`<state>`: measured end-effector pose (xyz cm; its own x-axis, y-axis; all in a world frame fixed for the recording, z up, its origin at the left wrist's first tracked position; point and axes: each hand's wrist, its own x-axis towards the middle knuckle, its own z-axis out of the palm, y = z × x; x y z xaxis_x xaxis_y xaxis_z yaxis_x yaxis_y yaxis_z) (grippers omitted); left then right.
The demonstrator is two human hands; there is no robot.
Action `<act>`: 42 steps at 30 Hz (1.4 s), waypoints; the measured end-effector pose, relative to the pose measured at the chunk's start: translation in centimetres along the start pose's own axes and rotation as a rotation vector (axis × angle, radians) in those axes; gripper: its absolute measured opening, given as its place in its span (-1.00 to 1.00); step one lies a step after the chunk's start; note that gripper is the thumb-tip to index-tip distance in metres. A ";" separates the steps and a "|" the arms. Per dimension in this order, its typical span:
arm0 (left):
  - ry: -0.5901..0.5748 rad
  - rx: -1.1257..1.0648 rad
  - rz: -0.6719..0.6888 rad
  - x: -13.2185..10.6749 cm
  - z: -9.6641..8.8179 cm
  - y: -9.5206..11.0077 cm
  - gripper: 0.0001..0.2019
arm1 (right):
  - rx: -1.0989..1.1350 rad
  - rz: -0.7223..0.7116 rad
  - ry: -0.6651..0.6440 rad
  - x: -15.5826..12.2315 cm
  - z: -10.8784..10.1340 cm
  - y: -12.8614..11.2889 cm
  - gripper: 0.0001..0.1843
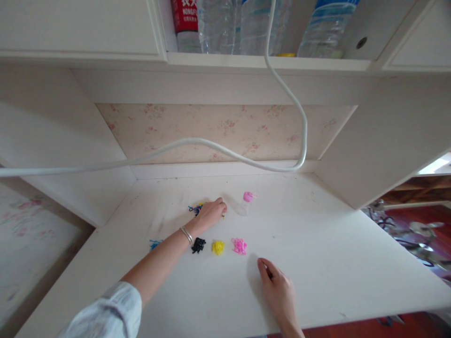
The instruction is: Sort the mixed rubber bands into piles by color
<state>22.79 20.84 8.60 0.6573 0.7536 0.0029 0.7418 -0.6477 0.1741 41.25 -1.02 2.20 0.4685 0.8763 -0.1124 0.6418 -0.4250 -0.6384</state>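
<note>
My left hand (pixel 210 212) reaches across the white desk (pixel 317 244) and rests, fingers curled, on a mixed pile of small coloured bands (pixel 195 208). What its fingers grip is hidden. Just in front of that wrist lie three small heaps in a row: black (pixel 198 245), yellow (pixel 218 247) and pink (pixel 239 246). A blue heap (pixel 154 243) lies left of the forearm. My right hand (pixel 276 286) rests on the desk near the front edge, fingers loosely bent, holding nothing. A small clear bag with a pink end (pixel 245 202) lies beyond the left hand.
A white cable (pixel 225 150) sags across the view above the desk. Plastic water bottles (pixel 225 23) stand on the shelf overhead. White side panels close in the desk on both sides. A red floor with objects shows at the right (pixel 416 234).
</note>
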 end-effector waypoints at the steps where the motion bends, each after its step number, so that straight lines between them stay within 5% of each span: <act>1: -0.001 -0.005 0.030 -0.3 -0.1 0.6 -0.70 | 0.002 -0.002 -0.001 0.0 0.0 -0.1 -0.53; 10: -0.061 -0.062 0.286 -3.5 1.5 6.2 -0.80 | -0.009 -0.019 0.003 -0.3 -0.3 -0.5 -0.56; 18: 0.092 -0.128 0.135 -5.0 -0.5 5.3 -0.72 | 0.021 -0.016 -0.003 -0.2 -0.3 -0.4 -0.55; 23: 0.256 -0.278 -0.055 -11.3 -1.5 4.0 -0.71 | 0.038 0.013 -0.042 -0.3 -0.2 0.0 -0.55; 28: 0.359 -0.552 -0.316 -19.8 1.9 2.5 -0.76 | 0.131 0.024 -0.085 0.4 -0.3 0.0 -0.51; 35: 0.560 -0.527 -0.644 -26.8 6.5 -0.8 -0.71 | -0.083 -0.328 -0.129 4.6 -1.0 -7.8 -0.52; 42: 0.622 -0.494 -0.562 -26.9 7.2 -0.6 -0.77 | -0.401 -0.397 -0.193 10.0 3.5 -13.9 -0.66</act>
<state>5.61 0.11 1.30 -0.0688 0.9552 0.2878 0.6934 -0.1616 0.7022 34.90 14.48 7.33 0.0509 0.9952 -0.0842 0.9421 -0.0758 -0.3267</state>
